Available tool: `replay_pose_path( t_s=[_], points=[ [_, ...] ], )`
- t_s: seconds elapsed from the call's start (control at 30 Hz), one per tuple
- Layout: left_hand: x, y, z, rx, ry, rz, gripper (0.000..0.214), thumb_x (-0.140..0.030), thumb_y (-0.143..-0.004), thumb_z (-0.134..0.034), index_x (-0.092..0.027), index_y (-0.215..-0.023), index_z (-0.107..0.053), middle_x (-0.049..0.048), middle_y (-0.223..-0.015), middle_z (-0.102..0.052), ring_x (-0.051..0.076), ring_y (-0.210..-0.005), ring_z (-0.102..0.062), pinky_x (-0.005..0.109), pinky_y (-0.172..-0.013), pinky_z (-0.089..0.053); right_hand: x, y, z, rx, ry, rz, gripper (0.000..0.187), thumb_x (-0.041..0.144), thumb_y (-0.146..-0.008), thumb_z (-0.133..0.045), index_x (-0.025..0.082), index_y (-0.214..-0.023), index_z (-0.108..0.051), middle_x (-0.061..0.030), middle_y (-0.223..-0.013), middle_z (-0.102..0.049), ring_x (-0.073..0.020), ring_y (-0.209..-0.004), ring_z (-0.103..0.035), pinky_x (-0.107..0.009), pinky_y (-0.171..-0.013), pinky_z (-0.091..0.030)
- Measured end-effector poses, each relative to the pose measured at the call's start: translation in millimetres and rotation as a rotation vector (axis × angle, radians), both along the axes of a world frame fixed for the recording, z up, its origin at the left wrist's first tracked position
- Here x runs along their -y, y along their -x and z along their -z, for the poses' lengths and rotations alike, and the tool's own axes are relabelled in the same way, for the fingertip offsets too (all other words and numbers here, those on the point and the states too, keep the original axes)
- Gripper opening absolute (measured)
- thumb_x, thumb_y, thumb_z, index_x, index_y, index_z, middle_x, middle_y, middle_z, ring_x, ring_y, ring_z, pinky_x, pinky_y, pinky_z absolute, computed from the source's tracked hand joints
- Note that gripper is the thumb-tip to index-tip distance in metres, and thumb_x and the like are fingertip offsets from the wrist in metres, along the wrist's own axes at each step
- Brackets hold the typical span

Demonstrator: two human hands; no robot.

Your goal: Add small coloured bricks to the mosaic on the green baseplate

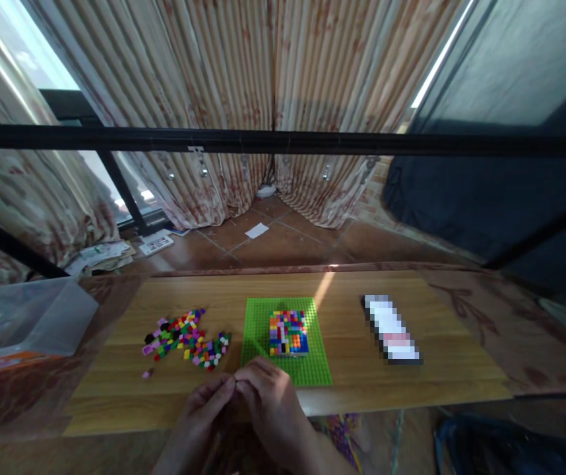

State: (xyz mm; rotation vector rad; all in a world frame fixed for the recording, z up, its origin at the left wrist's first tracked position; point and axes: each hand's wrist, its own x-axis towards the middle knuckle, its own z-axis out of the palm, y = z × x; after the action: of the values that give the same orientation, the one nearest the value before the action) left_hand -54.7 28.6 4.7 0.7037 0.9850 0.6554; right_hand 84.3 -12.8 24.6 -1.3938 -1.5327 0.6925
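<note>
My left hand [204, 412] and my right hand [270, 406] meet at the near edge of the wooden board [411, 382], fingertips pinched together over something too small to make out. Just beyond them lies a green baseplate [258, 330] carrying a block of many-coloured small bricks [288, 332]. A loose heap of small coloured bricks [187, 338] is spread on the board to the left of the plate, with one pink piece [147, 374] lying apart.
A pixelated flat object [392, 328] lies on the board's right part. A clear plastic box [20, 320] stands at the far left. A black horizontal bar [283, 140] crosses the view; curtains and a tiled floor lie behind.
</note>
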Motion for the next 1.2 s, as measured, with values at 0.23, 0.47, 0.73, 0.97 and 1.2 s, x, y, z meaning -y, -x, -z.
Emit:
replay_pose_path(
  t_s=[0.23, 0.47, 0.73, 0.97, 1.2],
  points=[
    [11.2, -26.2, -3.3, 0.060, 0.082, -0.005, 0.027, -0.035, -0.061, -0.081, -0.014, -0.067, -0.064, -0.0034, -0.053, -0.054, 0.005, -0.047, -0.045, 0.015, -0.045, -0.033, 22.0, -18.7, 4.4, -0.355, 0.102, 0.092, 0.009, 0.017, -0.083, -0.059, 0.021, -0.085, -0.066, 0.0001, -0.082, -0.059, -0.0107, -0.075, -0.059, -0.021, -0.069, -0.045],
    [17.8, -44.0, -9.7, 0.041, 0.124, 0.097, 0.030, -0.034, -0.059, -0.083, -0.013, -0.068, -0.063, -0.0022, -0.053, -0.055, 0.003, -0.044, -0.041, 0.013, -0.043, -0.027, 36.7, -34.0, 8.2, -0.486, 0.081, 0.119, 0.010, 0.022, -0.083, -0.060, 0.022, -0.080, -0.070, -0.0005, -0.081, -0.059, -0.0117, -0.077, -0.058, -0.022, -0.069, -0.045],
    [18.6, -55.9, 3.3, -0.111, -0.075, 0.223, 0.038, -0.050, -0.067, -0.071, -0.014, -0.069, -0.061, -0.0029, -0.053, -0.051, 0.005, -0.041, -0.040, 0.017, -0.041, -0.026, 50.0, -64.0, 32.9, -0.559, 0.160, 0.393, 0.017, 0.036, -0.079, -0.065, 0.024, -0.088, -0.072, -0.0029, -0.086, -0.066, -0.0154, -0.083, -0.060, -0.026, -0.074, -0.048],
    [3.2, -36.7, 12.7, -0.516, -0.544, 0.153, 0.029, -0.044, -0.078, -0.058, -0.017, -0.071, -0.062, -0.0017, -0.059, -0.054, 0.011, -0.056, -0.049, 0.021, -0.054, -0.038, 44.5, -105.3, 52.6, -0.516, 0.127, 0.559, 0.028, 0.041, -0.073, -0.068, 0.021, -0.093, -0.072, -0.0077, -0.098, -0.069, -0.0195, -0.089, -0.063, -0.034, -0.079, -0.051],
    [-16.0, -6.8, 22.2, -0.737, -0.894, 0.155, 0.019, -0.036, -0.084, -0.053, -0.021, -0.084, -0.065, 0.0021, -0.083, -0.068, 0.017, -0.078, -0.061, 0.027, -0.075, -0.045, 15.9, -111.2, 54.3, -0.472, 0.170, 0.631, 0.030, 0.038, -0.069, -0.068, 0.017, -0.090, -0.072, -0.0085, -0.093, -0.072, -0.0214, -0.086, -0.066, -0.037, -0.081, -0.051]
  ],
)
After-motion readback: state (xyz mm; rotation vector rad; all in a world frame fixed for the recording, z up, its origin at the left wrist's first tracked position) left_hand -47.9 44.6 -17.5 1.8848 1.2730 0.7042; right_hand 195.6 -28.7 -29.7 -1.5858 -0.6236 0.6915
